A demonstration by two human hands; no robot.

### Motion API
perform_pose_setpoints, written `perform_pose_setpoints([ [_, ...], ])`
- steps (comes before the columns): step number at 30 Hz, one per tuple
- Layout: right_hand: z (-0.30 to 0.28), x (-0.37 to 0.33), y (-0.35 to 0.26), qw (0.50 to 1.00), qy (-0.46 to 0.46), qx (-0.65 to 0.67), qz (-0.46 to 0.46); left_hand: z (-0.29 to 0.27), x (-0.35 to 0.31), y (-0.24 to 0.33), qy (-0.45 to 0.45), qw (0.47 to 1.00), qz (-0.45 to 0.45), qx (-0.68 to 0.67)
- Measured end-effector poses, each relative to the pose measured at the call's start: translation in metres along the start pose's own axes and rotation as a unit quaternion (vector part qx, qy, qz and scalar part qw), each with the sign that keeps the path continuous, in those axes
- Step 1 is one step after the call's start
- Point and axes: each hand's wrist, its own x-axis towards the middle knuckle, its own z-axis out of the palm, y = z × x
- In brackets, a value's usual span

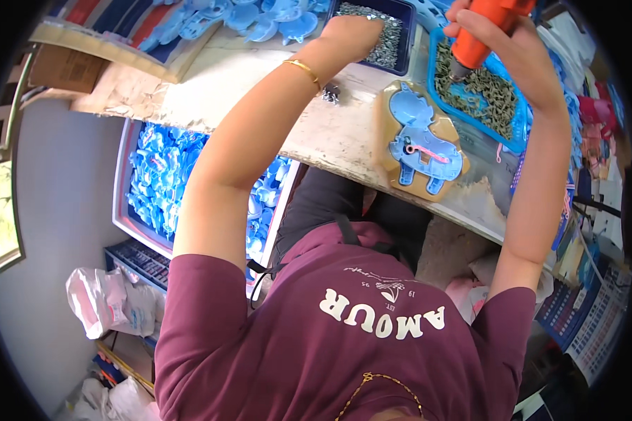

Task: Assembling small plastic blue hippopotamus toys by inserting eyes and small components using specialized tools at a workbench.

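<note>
My left hand [358, 36] reaches into a dark blue tray [404, 64] of small silvery metal pieces that look like screws. Its fingers are curled down and the fingertips are hidden. My right hand [516, 52] grips an orange power screwdriver [481, 35], its dark tip pointing down over a bright blue basket [434, 88] of small dull-coloured parts. Between my arms, a light blue animal-shaped plastic shell [423, 140] lies in a tan holder [388, 151] on the worn table. A pink strip [432, 153] rests across the shell.
More blue shell pieces [260, 21] are heaped at the far left of the table [330, 140]. Below the table's left edge stands a white-rimmed bin [123, 189] full of blue parts. A small dark cluster of bits [331, 93] lies near my left wrist.
</note>
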Motion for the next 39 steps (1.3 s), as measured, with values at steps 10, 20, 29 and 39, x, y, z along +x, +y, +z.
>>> perform_pose_setpoints([
  [10, 0.028, -0.017, 0.011, 0.981, 0.077, 0.176, 0.015, -0.014, -0.073, 0.047, 0.176, 0.906, 0.09, -0.374],
  [20, 0.056, -0.047, 0.012, 0.936, 0.165, 0.308, 0.037, -0.007, -0.109, 0.104, 0.223, 0.914, 0.176, -0.289],
  [29, 0.053, -0.053, 0.01, 0.939, 0.171, 0.297, 0.034, -0.005, -0.114, 0.105, 0.194, 0.919, 0.174, -0.296],
  [39, 0.053, -0.042, 0.05, 0.872, 0.014, 0.43, -0.233, -0.005, -0.117, 0.108, 0.153, 0.904, 0.19, -0.351],
])
